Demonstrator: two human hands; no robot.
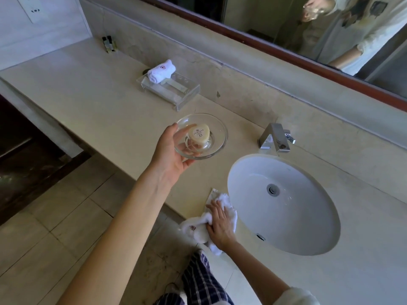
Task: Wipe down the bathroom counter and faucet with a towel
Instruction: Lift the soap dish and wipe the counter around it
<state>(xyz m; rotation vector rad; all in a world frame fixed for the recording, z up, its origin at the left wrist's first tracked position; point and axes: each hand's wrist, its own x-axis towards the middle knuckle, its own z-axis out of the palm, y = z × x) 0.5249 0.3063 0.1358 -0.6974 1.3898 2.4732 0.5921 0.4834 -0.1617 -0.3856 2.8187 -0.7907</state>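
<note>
Wiping looks to be in its early or middle part, judged from how things lie. Right hand [220, 223] lies flat, fingers fairly straight, pressing the towel [198, 230] onto the counter [99, 111] at its front edge, just at 9 o'clock of the sink [308, 236]. Left hand [170, 154] holds a glass dish [217, 137] by its near rim, thumb over the edge, fingers beneath; a wrapped soap [199, 134] sits in it. Whether the dish is lifted or resting, I cannot tell; holding it suggests clearing ground for the towel.

Left to do, as I judge it: the long stretch of counter toward 10 o'clock, where a clear tray [174, 93] with a rolled cloth [161, 70] stands, the strip behind the sink, and the faucet [275, 137] at 12 o'clock of the sink, which the towel is well apart from. No surface shows plainly as wiped or unwiped.
</note>
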